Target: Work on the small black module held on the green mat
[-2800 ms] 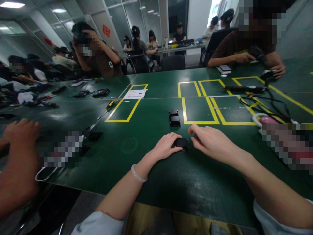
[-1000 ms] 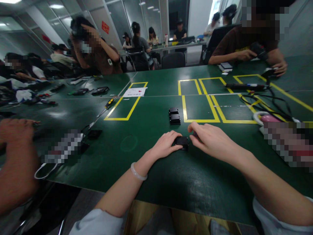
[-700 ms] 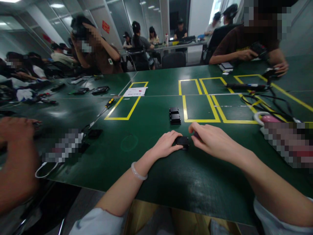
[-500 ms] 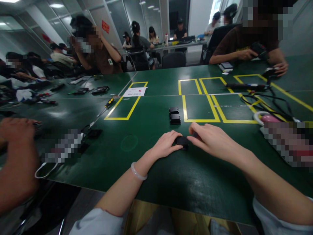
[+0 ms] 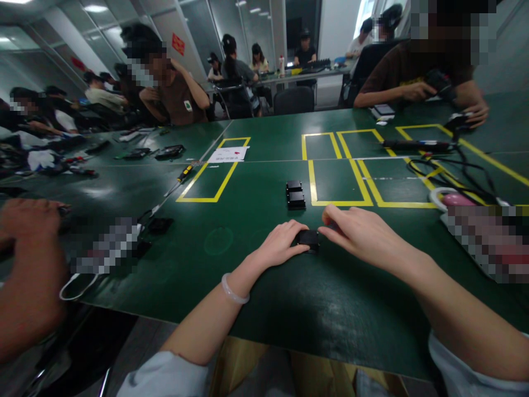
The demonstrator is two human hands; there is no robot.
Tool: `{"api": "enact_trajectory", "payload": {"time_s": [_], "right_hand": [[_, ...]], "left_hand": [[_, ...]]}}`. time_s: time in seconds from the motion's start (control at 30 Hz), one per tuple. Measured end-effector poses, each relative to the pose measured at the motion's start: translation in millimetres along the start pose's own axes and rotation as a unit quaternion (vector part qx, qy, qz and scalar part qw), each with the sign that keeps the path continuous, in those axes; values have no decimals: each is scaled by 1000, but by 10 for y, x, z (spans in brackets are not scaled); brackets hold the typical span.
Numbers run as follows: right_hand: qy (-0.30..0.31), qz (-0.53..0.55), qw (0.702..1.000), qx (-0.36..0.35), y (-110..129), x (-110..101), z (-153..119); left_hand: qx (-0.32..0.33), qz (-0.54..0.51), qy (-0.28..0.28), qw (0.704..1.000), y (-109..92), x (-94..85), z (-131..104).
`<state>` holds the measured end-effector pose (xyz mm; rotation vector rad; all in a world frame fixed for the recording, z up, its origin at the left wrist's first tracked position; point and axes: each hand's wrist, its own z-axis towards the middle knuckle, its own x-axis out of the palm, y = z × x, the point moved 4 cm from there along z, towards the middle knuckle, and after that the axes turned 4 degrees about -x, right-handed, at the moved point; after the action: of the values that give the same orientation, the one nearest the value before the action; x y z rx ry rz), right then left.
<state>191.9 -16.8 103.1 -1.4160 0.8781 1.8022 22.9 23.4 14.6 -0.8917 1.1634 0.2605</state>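
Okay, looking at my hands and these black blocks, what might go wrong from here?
The black block might turn or slide on the glossy green table if your left hand loosens, since it grips mainly the left end.

Your right hand is close to the block's other end, so a slip could jolt it.

The two black pieces sit just beyond your hands, so a forward reach may knock them.

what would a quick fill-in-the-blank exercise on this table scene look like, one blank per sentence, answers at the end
The left hand grips a small block coloured ____. A pale bracelet circles the ____ wrist. The tape outlines on the green table are coloured ____.

Missing words: black; left; yellow
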Motion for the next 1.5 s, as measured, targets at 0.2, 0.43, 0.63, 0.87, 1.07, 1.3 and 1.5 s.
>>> {"api": "enact_trajectory", "payload": {"time_s": [0.2,0.43,0.63,0.87,1.07,1.3,1.5], "right_hand": [[3,3,1000,-11,-12,25,-5],[3,14,1000,-6,20,3,-4],[-1,7,1000,-9,-10,39,2],[-15,11,1000,-11,24,-2,-11],[6,-11,1000,-1,3,20,19],[-18,2,1000,-23,5,25,-7],[-5,-12,1000,-4,30,0,22]], "left_hand": [[4,3,3,1000,-18,-4,2],[3,6,-1,1000,-11,1,2],[2,7,2,1000,-19,-7,4],[2,1,1,1000,-15,-2,3],[3,3,0,1000,-8,5,6],[-1,-3,6,1000,-14,-4,5],[2,-2,3,1000,-11,0,7]]}}
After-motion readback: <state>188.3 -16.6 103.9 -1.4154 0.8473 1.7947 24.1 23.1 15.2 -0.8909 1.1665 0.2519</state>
